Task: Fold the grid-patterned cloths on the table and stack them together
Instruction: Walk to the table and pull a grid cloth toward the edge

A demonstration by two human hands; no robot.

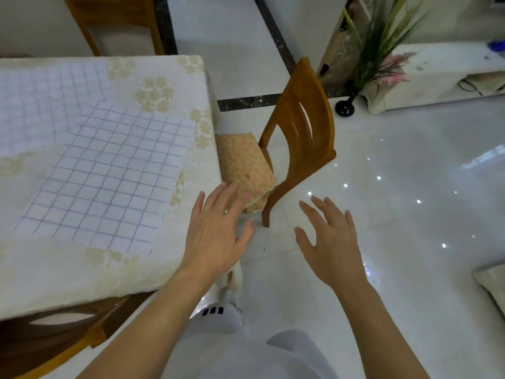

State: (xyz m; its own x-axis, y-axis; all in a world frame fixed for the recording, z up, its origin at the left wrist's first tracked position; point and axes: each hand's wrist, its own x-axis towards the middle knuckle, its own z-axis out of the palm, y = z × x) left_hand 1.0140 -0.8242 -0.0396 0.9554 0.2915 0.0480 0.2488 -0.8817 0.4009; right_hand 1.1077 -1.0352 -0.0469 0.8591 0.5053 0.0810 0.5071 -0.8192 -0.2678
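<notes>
Shiny white floor tiles (410, 201) fill the right side of the room, and a table (82, 274) with a cream flowered cover sits on the left. Nearest, the left hand (218, 233) hangs over the table's right edge with its fingers spread and straight, holding nothing. The right hand (332, 242) floats over the floor, fingers spread too, also holding nothing. Farther left, a near grid cloth (106, 179) lies flat on the table, and its far corner lies over a far grid cloth (43, 105). A wooden chair (300, 138) with an orange seat stands just beside the table. Far off, a plant (382, 42) stands in a black vase.
</notes>
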